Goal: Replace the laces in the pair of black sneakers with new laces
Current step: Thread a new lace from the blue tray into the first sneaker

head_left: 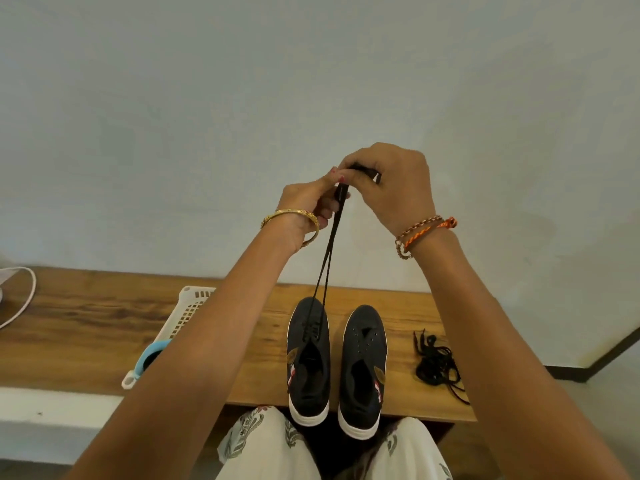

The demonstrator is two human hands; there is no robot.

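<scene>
Lace [327,258] ends are pinched together high up by the left hand [311,206] and right hand [391,188], both strands running taut down into the left sneaker [308,362] on the wooden bench [86,327]. Beside it stands the unlaced right sneaker [363,368], with a loose lace pile [438,365] nearby.

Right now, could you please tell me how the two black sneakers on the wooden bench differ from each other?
The left sneaker has a black lace threaded through its front eyelets, while the right sneaker has bare, empty eyelets. The left sneaker's lace ends run up to the left hand and right hand, which grip them; nothing connects to the right sneaker. Both are black with white soles, standing side by side, toes toward the wall.
</scene>
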